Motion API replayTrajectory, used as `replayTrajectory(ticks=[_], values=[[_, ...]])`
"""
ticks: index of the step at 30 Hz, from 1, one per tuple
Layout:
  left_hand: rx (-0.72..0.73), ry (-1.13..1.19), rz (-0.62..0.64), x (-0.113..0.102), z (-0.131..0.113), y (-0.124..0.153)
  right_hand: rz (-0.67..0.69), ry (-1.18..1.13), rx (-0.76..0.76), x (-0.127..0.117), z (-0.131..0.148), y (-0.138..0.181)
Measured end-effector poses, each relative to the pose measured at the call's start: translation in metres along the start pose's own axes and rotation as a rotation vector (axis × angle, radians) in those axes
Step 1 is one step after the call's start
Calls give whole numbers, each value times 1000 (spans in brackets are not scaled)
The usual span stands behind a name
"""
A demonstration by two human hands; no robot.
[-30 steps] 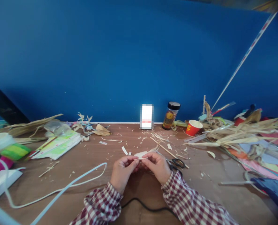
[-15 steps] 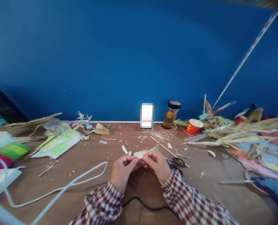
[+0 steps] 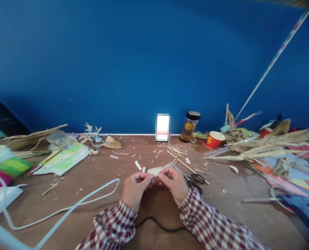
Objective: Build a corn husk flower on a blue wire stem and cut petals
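My left hand (image 3: pixel 135 188) and my right hand (image 3: pixel 174 183) meet over the middle of the brown table (image 3: pixel 97 194), both in red-and-white checked sleeves. Their fingertips pinch together on a small pale strip of dried husk (image 3: pixel 155 175), mostly hidden between the fingers. A larger pale husk piece (image 3: pixel 156 169) lies on the table just beyond the fingertips. Black-handled scissors (image 3: pixel 196 180) lie right beside my right hand.
A white cable (image 3: pixel 73 208) loops at the left and a black cord (image 3: pixel 159 225) runs between my forearms. Behind stand a dark-lidded jar (image 3: pixel 189 126) and a red paper cup (image 3: pixel 214 140). Dried husks and coloured papers (image 3: pixel 274 149) pile at right, a blue glue gun (image 3: pixel 298 205) near the right edge.
My fingertips have closed in towards each other, so less of the pale strip shows between them. The view has shifted slightly; nothing else on the table moved.
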State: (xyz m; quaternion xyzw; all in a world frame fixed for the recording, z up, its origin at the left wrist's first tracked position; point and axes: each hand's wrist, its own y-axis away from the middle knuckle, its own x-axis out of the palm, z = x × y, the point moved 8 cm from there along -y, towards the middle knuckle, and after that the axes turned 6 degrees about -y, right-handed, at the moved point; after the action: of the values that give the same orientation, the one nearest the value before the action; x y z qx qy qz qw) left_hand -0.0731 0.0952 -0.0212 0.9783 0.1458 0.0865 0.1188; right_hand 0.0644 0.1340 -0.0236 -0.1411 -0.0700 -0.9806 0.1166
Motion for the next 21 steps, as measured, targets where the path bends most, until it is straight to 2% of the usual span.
replayTrajectory(ticks=[5,21], values=[[-4,0,2,0,1,0,-3,27,-43,0,3,0],[54,-16,16,-2,4,-6,-31,34,-4,-1,4,2]])
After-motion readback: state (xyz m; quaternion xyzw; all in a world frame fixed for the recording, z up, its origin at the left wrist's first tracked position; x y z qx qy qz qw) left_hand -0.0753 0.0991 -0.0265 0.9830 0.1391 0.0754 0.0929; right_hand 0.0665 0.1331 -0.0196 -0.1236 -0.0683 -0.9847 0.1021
